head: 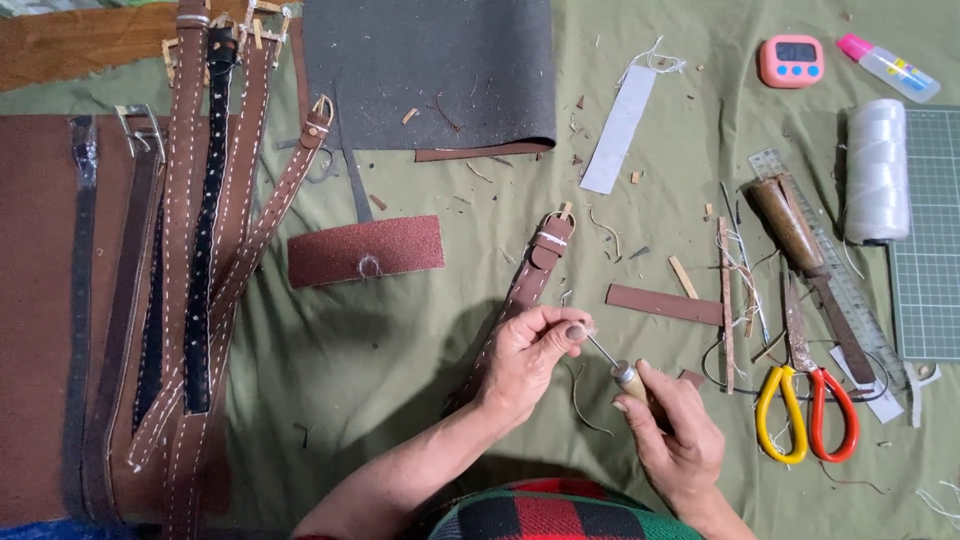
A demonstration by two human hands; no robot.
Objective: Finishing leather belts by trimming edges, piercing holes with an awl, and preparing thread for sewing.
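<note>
Awl sat between your two hands, low centre of the green cloth. Your right hand was clenched around its wooden handle, metal point aimed up-left. Your left hand pinched thumb and forefinger at the awl's tip; whether thread was in that pinch, cannot tell. Brown strap with white stitching and a buckle end lay under and past your left hand, running up toward the middle of the cloth.

No real containers in view, nothing held inside anything. Closest to it: a dark grey sheet with a few leather scraps lying on top.

Left side: bundle of stitched brown and black belts laid lengthwise, partly on a brown leather sheet. Reddish sandpaper piece near centre, apart from the strap. White strip above it.

Right side: flat brown leather strip just beside your right hand's reach, scissors with yellow and red handles, a wood-handled knife lying over a clear ruler, spool of white thread touching the green cutting mat. Pink timer and a glue tube at top right
</note>
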